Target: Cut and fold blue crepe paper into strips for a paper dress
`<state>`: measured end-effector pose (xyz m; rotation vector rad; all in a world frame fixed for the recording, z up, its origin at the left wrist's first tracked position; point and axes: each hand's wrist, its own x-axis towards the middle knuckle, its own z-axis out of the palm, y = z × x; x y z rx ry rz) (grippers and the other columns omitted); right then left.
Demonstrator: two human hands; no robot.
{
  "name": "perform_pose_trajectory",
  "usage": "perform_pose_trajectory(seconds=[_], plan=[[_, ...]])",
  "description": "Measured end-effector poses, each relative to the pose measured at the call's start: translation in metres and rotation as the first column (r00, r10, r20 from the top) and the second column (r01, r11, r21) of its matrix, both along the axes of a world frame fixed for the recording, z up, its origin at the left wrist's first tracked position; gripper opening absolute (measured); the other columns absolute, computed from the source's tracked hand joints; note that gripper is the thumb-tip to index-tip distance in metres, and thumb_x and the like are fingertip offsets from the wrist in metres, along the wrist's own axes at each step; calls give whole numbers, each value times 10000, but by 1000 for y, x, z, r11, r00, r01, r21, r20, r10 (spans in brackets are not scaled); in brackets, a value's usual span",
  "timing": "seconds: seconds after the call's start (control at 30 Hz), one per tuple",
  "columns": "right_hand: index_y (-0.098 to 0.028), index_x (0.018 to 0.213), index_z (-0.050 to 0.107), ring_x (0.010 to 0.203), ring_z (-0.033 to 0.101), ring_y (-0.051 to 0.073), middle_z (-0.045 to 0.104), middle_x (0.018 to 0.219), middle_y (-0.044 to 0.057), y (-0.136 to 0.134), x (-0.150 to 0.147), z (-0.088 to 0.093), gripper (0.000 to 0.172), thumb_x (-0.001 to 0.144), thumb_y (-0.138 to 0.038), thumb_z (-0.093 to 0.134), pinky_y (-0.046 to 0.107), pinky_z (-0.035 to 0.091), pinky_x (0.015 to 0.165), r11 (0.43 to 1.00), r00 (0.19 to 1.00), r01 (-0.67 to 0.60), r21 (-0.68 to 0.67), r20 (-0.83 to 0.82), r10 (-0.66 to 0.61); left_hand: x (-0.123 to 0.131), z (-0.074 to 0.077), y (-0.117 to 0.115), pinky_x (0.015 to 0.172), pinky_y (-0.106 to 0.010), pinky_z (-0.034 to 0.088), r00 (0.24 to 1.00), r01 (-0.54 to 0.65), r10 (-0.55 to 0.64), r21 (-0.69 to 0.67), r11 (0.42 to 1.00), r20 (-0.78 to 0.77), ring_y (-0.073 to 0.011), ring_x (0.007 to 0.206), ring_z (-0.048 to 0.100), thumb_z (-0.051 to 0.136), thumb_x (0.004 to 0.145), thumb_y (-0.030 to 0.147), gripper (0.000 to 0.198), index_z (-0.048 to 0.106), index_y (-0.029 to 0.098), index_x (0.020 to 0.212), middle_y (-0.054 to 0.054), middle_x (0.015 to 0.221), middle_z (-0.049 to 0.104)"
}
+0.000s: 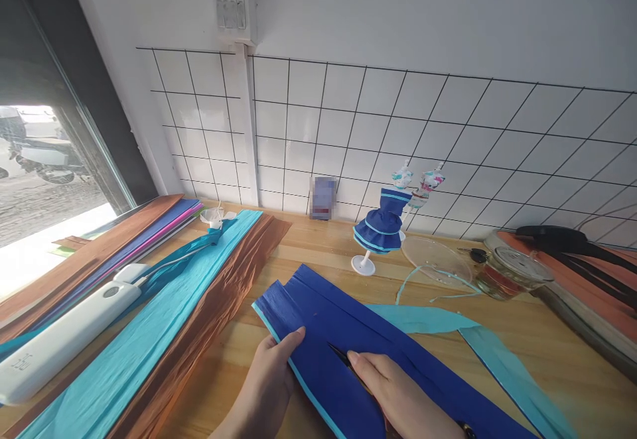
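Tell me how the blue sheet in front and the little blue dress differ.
The blue sheet is far larger than the little blue dress. The sheet spreads low over the table, while the dress is upright on a white stand. The left hand grips the sheet; neither hand touches the dress. Both are deep blue with light-blue trim.

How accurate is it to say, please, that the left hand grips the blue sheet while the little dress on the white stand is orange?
One detail is off: the head view shows the little dress on the white stand is dark blue with lighter trim, not orange; the left hand does grip the blue sheet.
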<state>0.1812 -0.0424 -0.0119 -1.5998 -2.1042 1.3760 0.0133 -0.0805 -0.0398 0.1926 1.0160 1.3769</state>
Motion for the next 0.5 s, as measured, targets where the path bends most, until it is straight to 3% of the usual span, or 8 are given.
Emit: perform_pose_trajectory(seconds=[0.23,0.4,0.5], plan=[[-154,1017,657,1118,529,263,650,1117,103,0,10,-12,427,819,-424,391,307,348,977,999,999,-23,-23,-30,22,-2,-13,1,699,-375,561,999,19,-19,-8,1000,-32,-295,758,693,718,658,229,304,675,88,924,-141,863,733],[-202,1040,654,1111,539,244,670,1077,43,0,17,-16,463,863,-510,357,294,370,960,988,994,97,-118,-41,-103,-2,-6,1,718,-367,554,999,23,-23,-5,1000,-25,-301,776,689,725,643,245,324,676,61,905,-149,837,733],[-193,1071,648,1110,538,238,655,1109,49,0,15,-12,473,877,-497,342,282,381,942,983,993,100,-151,-44,-108,-1,-2,0,716,-374,553,999,34,-34,7,999,-26,-296,764,690,706,666,237,296,676,63,903,-154,854,731]])
